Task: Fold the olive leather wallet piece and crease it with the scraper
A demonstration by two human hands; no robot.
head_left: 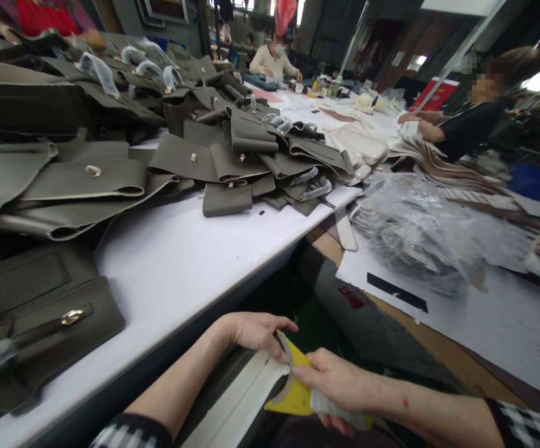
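Before us a long white table point(172, 261) runs away into a busy workshop with dark walls and bright windows far off. On the left we see olive-green leather pieces point(88, 180) stacked thick, and nearest us a bag panel with a metal clasp point(71, 317) lying close to the table's near edge. Between these heaps a bare white strip reaches to that edge, which slants up toward the right.

Low in the middle, off the table and over our lap, our left hand point(251, 330) pinches the top of a grey leather strip point(232, 398) between thumb and fingers. Just beside it our right hand point(339, 382) is closed on a yellow scraper point(295, 389), whose blade touches the strip's curved end.

Further right, past a dark gap between the tables, a crumpled clear plastic bag point(414, 230) sits on a second white sheet, with cream-coloured pieces point(361, 146) beyond it. At the far right a person in dark clothing point(470, 124) leans over the table; another sits at the far end.
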